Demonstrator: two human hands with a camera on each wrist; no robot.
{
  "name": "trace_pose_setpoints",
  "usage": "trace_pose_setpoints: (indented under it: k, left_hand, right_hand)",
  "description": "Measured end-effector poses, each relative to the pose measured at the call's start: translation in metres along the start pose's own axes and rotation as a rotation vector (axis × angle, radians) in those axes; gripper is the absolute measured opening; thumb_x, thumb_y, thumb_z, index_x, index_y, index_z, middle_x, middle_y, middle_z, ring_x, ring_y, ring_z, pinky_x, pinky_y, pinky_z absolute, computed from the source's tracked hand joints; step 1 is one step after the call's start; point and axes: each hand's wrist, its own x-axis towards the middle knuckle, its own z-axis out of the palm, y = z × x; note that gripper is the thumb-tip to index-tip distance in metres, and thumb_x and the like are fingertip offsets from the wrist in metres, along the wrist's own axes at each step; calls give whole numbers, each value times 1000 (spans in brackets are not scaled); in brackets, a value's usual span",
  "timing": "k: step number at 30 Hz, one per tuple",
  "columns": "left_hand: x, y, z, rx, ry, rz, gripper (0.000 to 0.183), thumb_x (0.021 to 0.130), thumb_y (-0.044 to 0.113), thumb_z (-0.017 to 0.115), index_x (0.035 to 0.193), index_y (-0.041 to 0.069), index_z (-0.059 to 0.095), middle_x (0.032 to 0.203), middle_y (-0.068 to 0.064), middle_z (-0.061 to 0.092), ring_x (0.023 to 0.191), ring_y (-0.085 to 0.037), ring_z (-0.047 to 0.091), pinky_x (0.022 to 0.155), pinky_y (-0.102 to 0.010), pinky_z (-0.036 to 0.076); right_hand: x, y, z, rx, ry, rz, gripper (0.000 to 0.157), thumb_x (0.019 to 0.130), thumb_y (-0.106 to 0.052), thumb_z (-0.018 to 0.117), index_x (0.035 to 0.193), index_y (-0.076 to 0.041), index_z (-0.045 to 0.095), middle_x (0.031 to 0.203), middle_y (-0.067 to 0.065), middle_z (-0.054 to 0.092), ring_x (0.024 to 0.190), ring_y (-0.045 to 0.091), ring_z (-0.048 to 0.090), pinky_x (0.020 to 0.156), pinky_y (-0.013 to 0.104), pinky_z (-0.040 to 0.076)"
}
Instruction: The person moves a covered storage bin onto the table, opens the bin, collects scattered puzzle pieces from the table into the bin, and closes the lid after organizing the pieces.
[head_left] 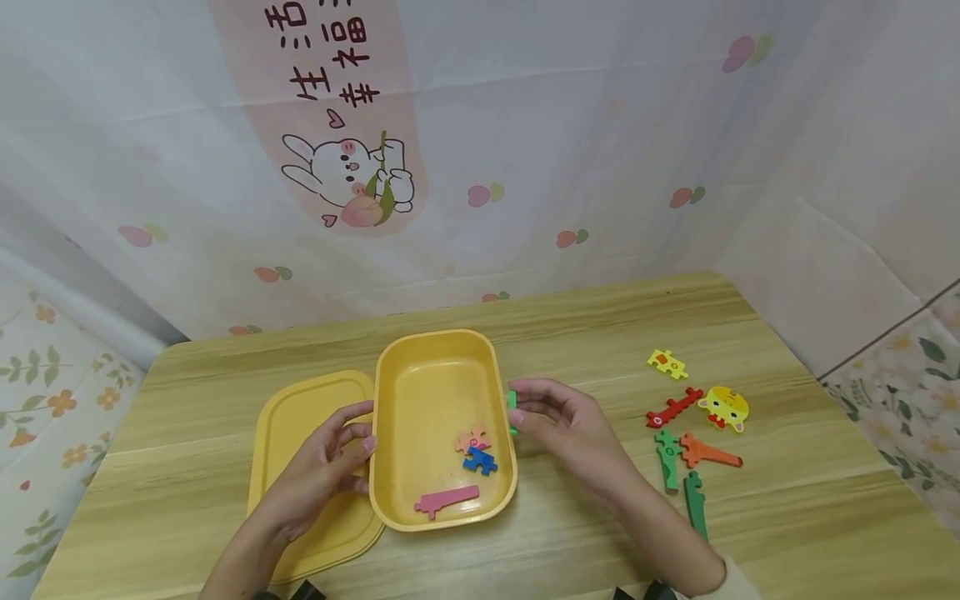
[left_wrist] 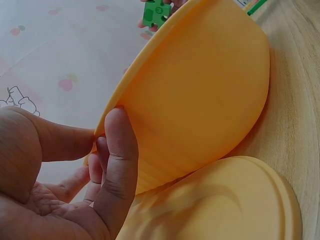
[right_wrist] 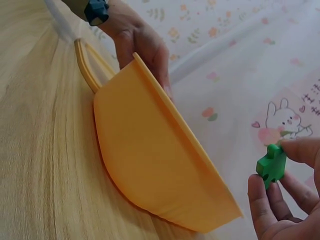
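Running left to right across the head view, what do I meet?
Yellow lid, yellow box, green puzzle piece, right hand, red puzzle piece, yellow animal-face puzzle piece.

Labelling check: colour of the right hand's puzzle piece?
Green puzzle piece; best in right wrist view.

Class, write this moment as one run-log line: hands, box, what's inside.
left hand: grips yellow box; right hand: holds green piece beside box; inside: blue piece, peach piece, long pink piece
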Motion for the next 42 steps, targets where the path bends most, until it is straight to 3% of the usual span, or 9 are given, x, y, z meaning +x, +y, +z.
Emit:
trace_pose_setpoints:
  k: [10,15,19,29,33,42]
  left_hand:
    - [-1,-1,0,2,9,-1,67,109,16,60,164,7,23,124,-6,53,97,-14,65,73,-34,66]
    - [1,-1,0,-2,1,2,68,109,17,59,165,7,23,125,-6,54,97,-14,66,73,-34,66]
    - [2,-1,0,-4,-6,5,67,109,16,59,165,6,22,123,-5,54,97,-14,66,73,-34,66]
    - [2,0,0,5,-10,-1,68,109,17,59,165,6,21,122,-5,53,98,-14,65,73,-34,66]
    - [1,0,-1,9,-8,1,69,109,17,59,165,7,21,122,-4,53,97,-13,65,73,-34,66]
    - [0,0,-1,5,-12,12,68,109,16,59,165,6,22,122,-5,53,95,-13,65,73,-33,66]
  right_hand:
    - [-1,1,5,-29,-17,-59,44,96,-17,79,138,-8,67,142,12,65,129,25,63,101,19,58]
    - [-4,1,5,-21,-99,-91,46,98,-16,77,141,-6,63,147,19,60,125,33,69,96,27,63]
    - [-6,2,5,-39,-133,-117,48,99,-19,77,143,-7,62,147,20,59,119,31,72,96,26,63]
    - [-9,8,15,-188,-111,-371,41,94,-13,81,132,-19,71,132,3,68,113,19,71,99,34,63]
    - [-10,7,18,-257,-106,-446,40,92,-9,82,131,-18,72,130,1,69,113,13,69,97,35,64]
    - [-12,13,21,-444,-95,-612,46,90,-2,82,134,-14,70,132,1,69,110,13,68,95,29,63]
